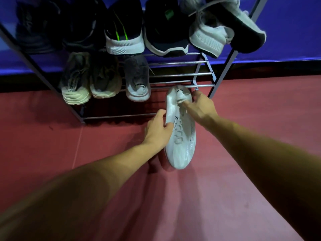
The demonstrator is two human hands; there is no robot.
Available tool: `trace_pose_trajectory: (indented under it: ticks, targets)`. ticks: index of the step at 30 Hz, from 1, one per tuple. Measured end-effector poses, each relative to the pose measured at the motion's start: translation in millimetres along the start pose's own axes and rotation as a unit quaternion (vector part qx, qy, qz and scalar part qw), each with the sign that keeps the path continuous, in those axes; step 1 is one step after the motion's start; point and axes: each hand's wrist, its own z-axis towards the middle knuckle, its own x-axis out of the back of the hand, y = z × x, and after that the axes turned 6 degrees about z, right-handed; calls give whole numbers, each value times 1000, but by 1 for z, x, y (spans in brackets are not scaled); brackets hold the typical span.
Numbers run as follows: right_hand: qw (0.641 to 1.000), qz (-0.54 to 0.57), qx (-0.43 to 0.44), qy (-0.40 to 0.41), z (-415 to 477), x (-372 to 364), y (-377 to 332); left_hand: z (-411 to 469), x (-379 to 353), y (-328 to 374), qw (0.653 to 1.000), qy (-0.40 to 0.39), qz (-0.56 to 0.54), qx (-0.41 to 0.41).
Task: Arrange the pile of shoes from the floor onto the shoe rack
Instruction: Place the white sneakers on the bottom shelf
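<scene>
A white sneaker (181,136) is held in the air just in front of the shoe rack (177,74), heel toward the rack's lower shelf and toe toward me. My left hand (159,129) grips its left side at the collar. My right hand (199,106) pinches the tongue and heel area from the right. The lower shelf carries three pale sneakers (104,79) on its left part, and the bare bars on its right lie directly behind the held shoe.
The upper shelf holds several dark shoes, a black one with green stripes (124,32), and a white pair (215,32) stacked at the right end. Red floor (52,153) spreads around the rack. A blue wall (286,32) stands behind.
</scene>
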Motion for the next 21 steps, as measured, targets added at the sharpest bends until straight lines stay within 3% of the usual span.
trace_pose_trajectory:
  ticks: [4,10,18,21]
  targets:
    - [1000,15,0,24,16,7,-20,16,12,13,997,70,18,-8]
    - [990,128,-14,55,27,20,-30,44,36,35,988,142,35,-50]
    - [989,148,-10,13,26,5,-33,83,53,50,980,189,17,61]
    - [994,110,-23,-8,28,4,-27,93,58,53,979,188,13,84]
